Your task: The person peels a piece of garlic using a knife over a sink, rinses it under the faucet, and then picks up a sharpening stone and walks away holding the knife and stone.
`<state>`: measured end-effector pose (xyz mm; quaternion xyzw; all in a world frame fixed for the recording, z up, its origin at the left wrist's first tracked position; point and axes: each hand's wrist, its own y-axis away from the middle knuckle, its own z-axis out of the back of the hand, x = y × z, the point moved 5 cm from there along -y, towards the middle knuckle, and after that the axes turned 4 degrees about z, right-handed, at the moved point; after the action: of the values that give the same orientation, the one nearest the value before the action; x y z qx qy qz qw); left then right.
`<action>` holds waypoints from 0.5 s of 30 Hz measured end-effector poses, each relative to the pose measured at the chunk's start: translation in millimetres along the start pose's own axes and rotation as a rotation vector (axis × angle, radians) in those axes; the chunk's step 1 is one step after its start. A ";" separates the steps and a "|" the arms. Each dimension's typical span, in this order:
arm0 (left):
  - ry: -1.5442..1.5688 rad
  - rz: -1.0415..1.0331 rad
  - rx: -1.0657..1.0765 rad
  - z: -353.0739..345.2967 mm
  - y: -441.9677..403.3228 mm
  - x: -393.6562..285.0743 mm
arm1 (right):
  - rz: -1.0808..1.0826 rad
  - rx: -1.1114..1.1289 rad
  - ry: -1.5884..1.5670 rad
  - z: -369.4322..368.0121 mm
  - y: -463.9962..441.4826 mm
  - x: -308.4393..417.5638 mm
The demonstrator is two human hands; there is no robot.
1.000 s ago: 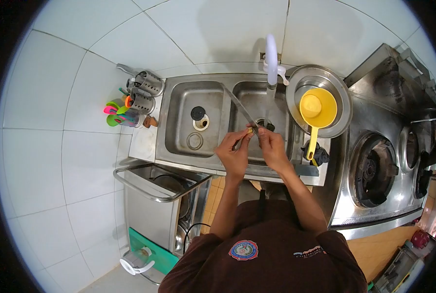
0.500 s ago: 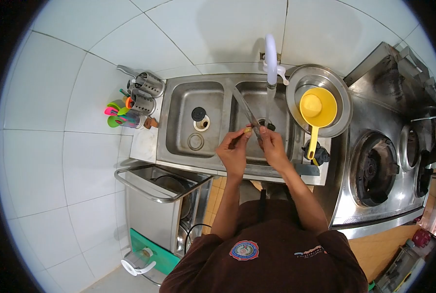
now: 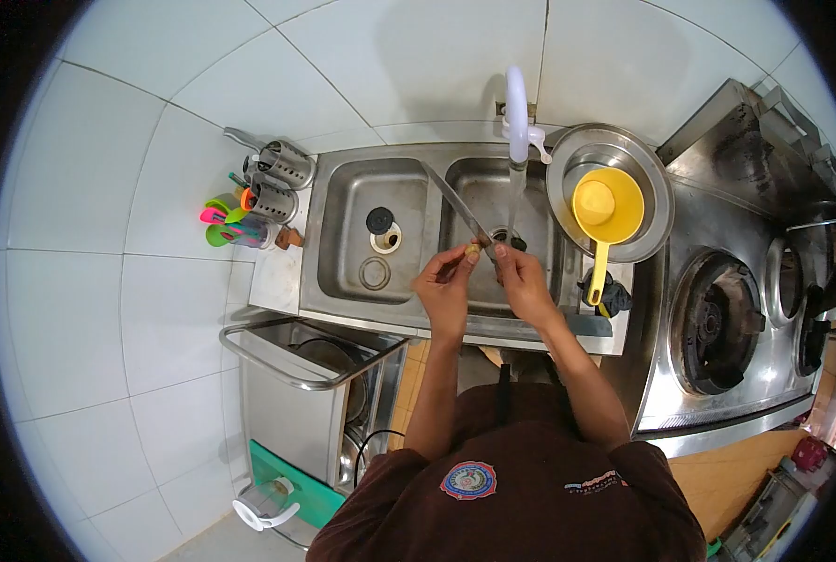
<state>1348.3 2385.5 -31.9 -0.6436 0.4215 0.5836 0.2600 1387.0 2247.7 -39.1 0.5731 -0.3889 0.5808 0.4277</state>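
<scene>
Over the front of the right sink basin [image 3: 469, 169], my left hand [image 3: 445, 288] pinches a small yellowish piece [image 3: 473, 253] between its fingertips. My right hand [image 3: 525, 284] is closed on a long knife [image 3: 456, 202], whose blade points up and left across the divider between the basins. The knife's lower end lies close beside the small piece. Water runs from the white faucet [image 3: 516, 112] into the basin behind my hands, near a dark thing at the drain.
A yellow dipper [image 3: 609, 208] rests in a metal bowl [image 3: 659, 215] right of the faucet. Utensil holders [image 3: 273, 199] stand left of the left basin [image 3: 343, 272]. A stove [image 3: 661, 398] is at the right, a metal cart [image 3: 287, 412] at the lower left.
The knife blade has swung slightly, back toward the left over the divider. Both hands remain in nearly the same place and keep their holds.
</scene>
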 end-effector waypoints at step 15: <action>0.033 0.094 0.050 -4.8 -3.1 16.6 | -0.069 0.068 -0.039 7.6 -0.5 -14.3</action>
<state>1352.8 2379.1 -47.6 -0.6260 0.4697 0.5738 0.2413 1389.6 2240.0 -53.1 0.6119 -0.3571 0.5672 0.4200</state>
